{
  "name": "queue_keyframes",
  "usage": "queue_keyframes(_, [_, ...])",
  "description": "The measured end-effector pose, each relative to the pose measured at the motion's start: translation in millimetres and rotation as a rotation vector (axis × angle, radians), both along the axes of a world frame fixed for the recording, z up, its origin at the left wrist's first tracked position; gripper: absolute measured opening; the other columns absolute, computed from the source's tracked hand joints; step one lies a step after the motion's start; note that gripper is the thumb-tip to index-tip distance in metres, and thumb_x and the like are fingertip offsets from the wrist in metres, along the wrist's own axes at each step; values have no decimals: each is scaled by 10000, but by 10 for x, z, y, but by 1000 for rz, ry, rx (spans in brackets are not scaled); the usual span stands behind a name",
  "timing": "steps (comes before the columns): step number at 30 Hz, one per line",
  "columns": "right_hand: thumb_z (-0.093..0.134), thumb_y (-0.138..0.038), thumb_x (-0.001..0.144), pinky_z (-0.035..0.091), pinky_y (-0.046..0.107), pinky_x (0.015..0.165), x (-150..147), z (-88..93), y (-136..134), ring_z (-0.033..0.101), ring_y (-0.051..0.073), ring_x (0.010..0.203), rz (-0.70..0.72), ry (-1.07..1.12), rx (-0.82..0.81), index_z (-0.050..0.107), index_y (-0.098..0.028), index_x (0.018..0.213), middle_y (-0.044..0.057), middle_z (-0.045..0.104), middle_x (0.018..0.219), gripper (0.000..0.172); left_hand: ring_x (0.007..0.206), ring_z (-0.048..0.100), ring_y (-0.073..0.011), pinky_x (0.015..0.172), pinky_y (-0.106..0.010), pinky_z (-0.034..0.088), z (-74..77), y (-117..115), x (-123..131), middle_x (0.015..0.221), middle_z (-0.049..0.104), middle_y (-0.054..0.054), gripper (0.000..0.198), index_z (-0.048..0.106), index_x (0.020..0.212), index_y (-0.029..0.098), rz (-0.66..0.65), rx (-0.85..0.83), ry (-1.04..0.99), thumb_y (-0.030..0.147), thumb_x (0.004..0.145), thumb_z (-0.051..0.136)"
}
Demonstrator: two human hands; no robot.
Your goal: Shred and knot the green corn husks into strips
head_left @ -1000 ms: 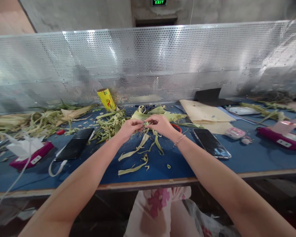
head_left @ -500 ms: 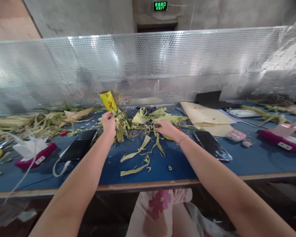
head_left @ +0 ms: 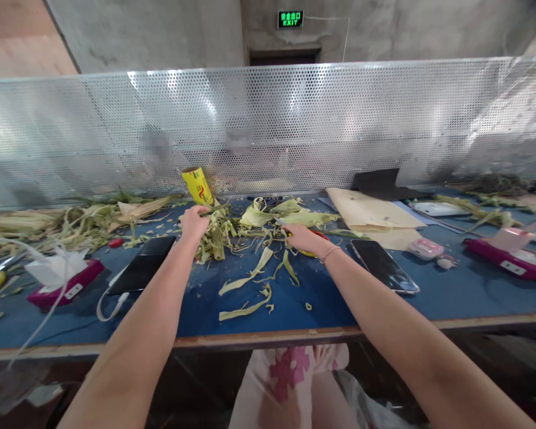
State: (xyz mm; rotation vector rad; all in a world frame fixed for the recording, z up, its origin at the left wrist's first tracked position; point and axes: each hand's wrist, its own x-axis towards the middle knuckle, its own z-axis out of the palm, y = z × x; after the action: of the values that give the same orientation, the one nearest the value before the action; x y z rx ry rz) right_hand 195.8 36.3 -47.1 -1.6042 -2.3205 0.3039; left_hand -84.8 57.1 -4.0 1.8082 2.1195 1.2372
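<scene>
Left hand at a clump of shredded plant pieces, right hand around a pair of scissors.
The left hand (head_left: 193,224) reaches to the shredded clump (head_left: 218,237), beside the tilted yellow tube (head_left: 198,186); I cannot tell whether its fingertips pinch a piece. The right hand (head_left: 304,237) appears closed around the scissors (head_left: 320,235), blade tip toward the broad leaves (head_left: 255,214). Judging progress, at least 3 narrow strips (head_left: 246,280) lie detached and the clump is already in small pieces, while the broad leaves look largely whole, so some material seems left. The perforated panel (head_left: 268,131) bounds the rear; 2 phones flank the arms, and bare blue tabletop (head_left: 330,298) extends right of the strips to the front edge.
</scene>
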Motion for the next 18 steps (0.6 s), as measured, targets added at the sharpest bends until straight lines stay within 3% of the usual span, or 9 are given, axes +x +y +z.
queue_keyframes(3, [417, -30, 699, 369, 311, 957, 26, -2, 25, 497, 238, 1131, -16, -6, 6, 530, -80, 1180, 144, 543, 1214, 496, 927, 593, -301, 796, -388, 426, 56, -123, 104, 917, 668, -123, 198, 650, 733, 180, -16, -186, 363, 323, 639, 551])
queue_keyframes(7, [454, -101, 730, 375, 340, 950, 38, 7, 23, 515, 256, 1106, -27, -25, 13, 564, -94, 1140, 147, 565, 1183, 425, 953, 571, -380, 758, -447, 434, 74, -216, 190, 932, 651, -199, 402, 658, 746, 151, 52, -408, 608, 512, 607, 551])
queue_keyframes(13, [475, -182, 778, 350, 350, 969, 3, 57, -27, 515, 253, 1106, 5, -82, 16, 587, -90, 1107, 142, 571, 1179, 360, 888, 608, -314, 705, -361, 459, 76, -192, 163, 969, 656, -170, 399, 650, 873, 163, 40, -505, 633, 440, 628, 502])
queue_keyframes(18, [473, -186, 784, 351, 329, 964, 5, 75, -38, 522, 241, 1097, -3, -84, 19, 581, -75, 1115, 141, 573, 1177, 365, 805, 622, -293, 630, -310, 442, 133, -201, 186, 822, 666, -155, 300, 637, 741, 141, 16, -410, 569, 358, 656, 448])
